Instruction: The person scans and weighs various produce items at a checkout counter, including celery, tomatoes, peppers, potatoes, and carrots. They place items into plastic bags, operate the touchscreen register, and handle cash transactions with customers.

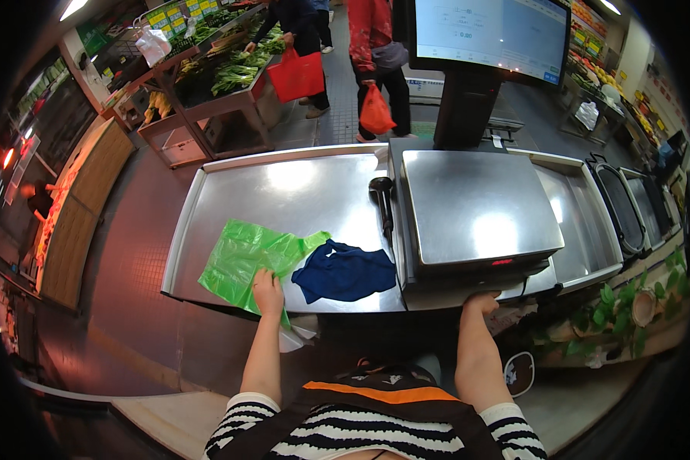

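My left hand (268, 293) lies on the near part of a thin green plastic bag (238, 253), its fingers bent. Whether they pinch the film cannot be told. The bag is spread flat on the stainless steel counter (316, 184), and a strip hangs over the front edge. A crumpled dark blue cloth (345, 273) touches the bag on its right. My right hand (480, 302) is at the front edge beneath the checkout scale (483, 207), its fingers partly hidden. Left of the scale rests a black handheld barcode scanner (383, 204).
A screen (489, 37) on a black post rises behind the scale. Two people stand past the counter, near a red tote (296, 75) and an orange-red plastic bag (375, 112). A vegetable stand (230, 86) is at far left. Leafy plants (621, 313) border the right side.
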Demonstrator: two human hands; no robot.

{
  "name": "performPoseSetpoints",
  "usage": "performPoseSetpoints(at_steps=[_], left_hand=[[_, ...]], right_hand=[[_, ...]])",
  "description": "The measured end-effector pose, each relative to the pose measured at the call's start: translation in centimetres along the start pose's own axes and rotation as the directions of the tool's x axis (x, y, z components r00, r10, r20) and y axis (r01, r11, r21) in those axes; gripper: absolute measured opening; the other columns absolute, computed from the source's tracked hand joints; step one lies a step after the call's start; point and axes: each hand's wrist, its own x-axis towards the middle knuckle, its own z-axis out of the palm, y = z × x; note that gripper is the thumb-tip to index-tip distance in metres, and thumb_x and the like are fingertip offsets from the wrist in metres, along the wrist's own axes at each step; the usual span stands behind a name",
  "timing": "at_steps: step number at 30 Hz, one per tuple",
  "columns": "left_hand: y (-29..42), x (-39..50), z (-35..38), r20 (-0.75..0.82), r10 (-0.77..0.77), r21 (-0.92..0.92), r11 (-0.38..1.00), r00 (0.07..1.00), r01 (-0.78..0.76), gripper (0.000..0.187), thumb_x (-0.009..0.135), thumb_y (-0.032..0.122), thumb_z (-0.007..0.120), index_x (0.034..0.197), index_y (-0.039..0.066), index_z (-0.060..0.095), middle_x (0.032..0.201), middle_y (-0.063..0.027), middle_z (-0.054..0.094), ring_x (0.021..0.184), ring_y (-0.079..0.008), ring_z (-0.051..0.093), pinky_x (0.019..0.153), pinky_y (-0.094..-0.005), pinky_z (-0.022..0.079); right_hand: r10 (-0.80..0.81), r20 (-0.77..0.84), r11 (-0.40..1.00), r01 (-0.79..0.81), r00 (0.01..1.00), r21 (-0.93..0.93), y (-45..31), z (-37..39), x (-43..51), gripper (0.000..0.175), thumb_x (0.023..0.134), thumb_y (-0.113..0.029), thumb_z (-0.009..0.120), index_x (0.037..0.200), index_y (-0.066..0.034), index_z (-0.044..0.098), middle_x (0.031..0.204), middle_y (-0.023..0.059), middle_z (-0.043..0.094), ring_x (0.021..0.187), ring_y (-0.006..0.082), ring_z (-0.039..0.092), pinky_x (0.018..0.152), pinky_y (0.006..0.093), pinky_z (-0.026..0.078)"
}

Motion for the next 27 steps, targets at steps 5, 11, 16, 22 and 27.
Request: performPoseSetpoints(at_steps=[5, 11, 16, 22, 27], left_hand=[[0.8, -0.5, 0.1, 0.019, -0.039, 0.043, 0.998, 0.999, 0.038, 0.026, 0.077, 0.011, 0.058, 0.101, 0.003, 0.058, 0.118, -0.0182, 0.053, 0.112, -0.0339, 0.047, 0.094, -0.0426, 0.036], [1.3, -0.4, 0.3, 0.014, -0.068, 0.084, 0.994, 0.998, 0.067, 0.025, 0.078, 0.013, 0.056, 0.101, 0.004, 0.059, 0.119, -0.0159, 0.053, 0.112, -0.0325, 0.047, 0.095, -0.0419, 0.035], [1.3, -0.4, 0.2, 0.013, -0.065, 0.07, 0.995, 0.998, 0.064, 0.026, 0.077, 0.014, 0.056, 0.101, 0.004, 0.058, 0.117, -0.0152, 0.054, 0.112, -0.0325, 0.047, 0.094, -0.0423, 0.036], [1.3, -0.2, 0.2, 0.035, -0.072, 0.049, 0.996, 0.997, 0.07, 0.025, 0.077, 0.013, 0.056, 0.1, 0.003, 0.058, 0.115, -0.0162, 0.053, 0.11, -0.0334, 0.046, 0.093, -0.0433, 0.037], [1.5, -0.3, 0.2, 0.035, -0.062, 0.085, 0.995, 0.997, 0.059, 0.025, 0.078, 0.011, 0.055, 0.101, 0.002, 0.058, 0.116, -0.0165, 0.053, 0.11, -0.0334, 0.047, 0.094, -0.0416, 0.037]], right_hand=[[0.059, 0.005, 0.992, -0.059, 0.998, 0.112, -0.2, 0.2, 0.1, 0.06, 0.09, -0.047, 0.038, 0.104, 0.0103, 0.048, 0.095, 0.0336, 0.058, 0.085, 0.0465, 0.06, 0.072, 0.0492, 0.052], [0.05, -0.023, 0.987, -0.046, 0.998, 0.151, -0.6, -0.1, -0.3, 0.061, 0.09, -0.048, 0.039, 0.102, 0.0108, 0.049, 0.094, 0.0334, 0.058, 0.086, 0.045, 0.06, 0.072, 0.0486, 0.052], [0.059, -0.01, 0.986, -0.057, 0.998, 0.154, -0.3, 0.1, 0.0, 0.061, 0.089, -0.049, 0.04, 0.102, 0.0105, 0.05, 0.093, 0.0324, 0.059, 0.086, 0.0431, 0.061, 0.071, 0.0479, 0.052], [-0.03, 0.058, 0.994, 0.036, 0.998, -0.107, 0.0, 0.3, 0.5, 0.062, 0.09, -0.05, 0.038, 0.106, 0.0083, 0.05, 0.097, 0.0326, 0.058, 0.089, 0.0439, 0.06, 0.072, 0.0481, 0.052], [0.124, 0.036, 0.96, -0.129, 0.992, 0.248, -0.1, 0.2, 0.1, 0.059, 0.091, -0.048, 0.036, 0.106, 0.008, 0.048, 0.099, 0.0339, 0.057, 0.091, 0.0461, 0.058, 0.078, 0.0484, 0.05]])
